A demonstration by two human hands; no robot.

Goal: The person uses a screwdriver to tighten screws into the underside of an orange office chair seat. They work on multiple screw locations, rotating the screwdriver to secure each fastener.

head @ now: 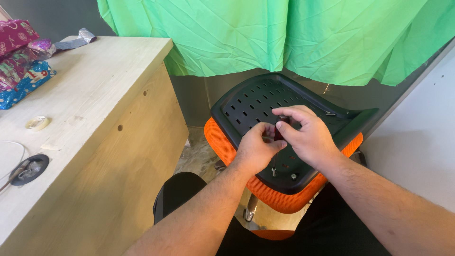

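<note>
An orange chair seat (222, 137) lies upside down across my lap, its black perforated plastic underside (251, 102) facing up. Both hands meet over the middle of that black shell. My left hand (253, 150) pinches a small dark red part between thumb and fingers. My right hand (305, 135) closes on the same small part from the right, with a dark round piece at its fingertips. Below the hands, bolts (274, 171) stick out of the shell. What the hands hold is mostly hidden.
A light wooden desk (95, 118) stands to the left, carrying a tape roll (37, 123), wrapped gift packages (19, 61) and a round cable grommet (28, 169). Green cloth (265, 33) hangs behind the chair. A white wall (422, 142) is at the right.
</note>
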